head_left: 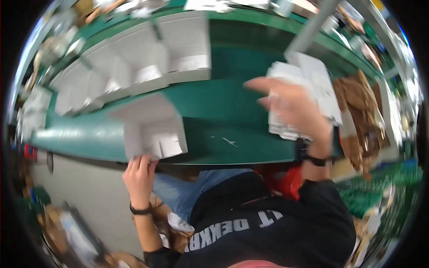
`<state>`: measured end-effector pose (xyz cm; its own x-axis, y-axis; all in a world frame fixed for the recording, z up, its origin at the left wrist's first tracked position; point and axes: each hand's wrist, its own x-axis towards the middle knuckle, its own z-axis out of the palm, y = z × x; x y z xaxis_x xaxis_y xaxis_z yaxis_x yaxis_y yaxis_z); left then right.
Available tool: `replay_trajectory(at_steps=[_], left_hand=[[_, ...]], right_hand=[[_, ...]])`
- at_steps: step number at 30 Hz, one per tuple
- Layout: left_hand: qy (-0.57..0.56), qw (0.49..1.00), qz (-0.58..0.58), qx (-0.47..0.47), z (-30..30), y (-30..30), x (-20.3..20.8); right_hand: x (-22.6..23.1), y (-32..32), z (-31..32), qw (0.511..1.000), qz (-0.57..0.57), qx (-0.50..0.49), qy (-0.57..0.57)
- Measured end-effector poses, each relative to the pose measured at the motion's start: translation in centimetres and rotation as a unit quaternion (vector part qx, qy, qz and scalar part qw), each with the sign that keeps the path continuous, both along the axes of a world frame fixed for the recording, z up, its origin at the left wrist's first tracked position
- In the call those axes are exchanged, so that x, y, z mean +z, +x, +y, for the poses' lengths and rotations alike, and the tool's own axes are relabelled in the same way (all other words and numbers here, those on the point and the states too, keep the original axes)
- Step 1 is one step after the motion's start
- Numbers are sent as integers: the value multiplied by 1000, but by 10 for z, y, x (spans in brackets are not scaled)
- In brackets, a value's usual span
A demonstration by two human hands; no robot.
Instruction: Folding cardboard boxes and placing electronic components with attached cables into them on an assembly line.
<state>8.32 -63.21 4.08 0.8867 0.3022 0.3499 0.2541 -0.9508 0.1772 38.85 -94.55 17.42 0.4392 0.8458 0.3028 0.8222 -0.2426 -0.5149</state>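
My left hand [139,176] grips the near edge of a white folded cardboard box [152,129] that lies on the green table [223,111]. My right hand [290,107] is raised over the table at the right, holding a stack of flat white cardboard blanks [308,80]. The picture is blurred by motion.
A row of assembled white boxes [134,62] stands at the back left of the table. Brown cardboard [357,107] lies at the right. A grey post [308,31] rises behind the right hand. Clutter and boxes [67,232] sit on the floor at the lower left.
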Motion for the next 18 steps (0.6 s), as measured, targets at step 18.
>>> replay_trajectory(at_steps=[18], left_hand=[[-73,962,-239,115,124,-15,41]], right_hand=[[30,75,-98,973,1,-201,-117]])
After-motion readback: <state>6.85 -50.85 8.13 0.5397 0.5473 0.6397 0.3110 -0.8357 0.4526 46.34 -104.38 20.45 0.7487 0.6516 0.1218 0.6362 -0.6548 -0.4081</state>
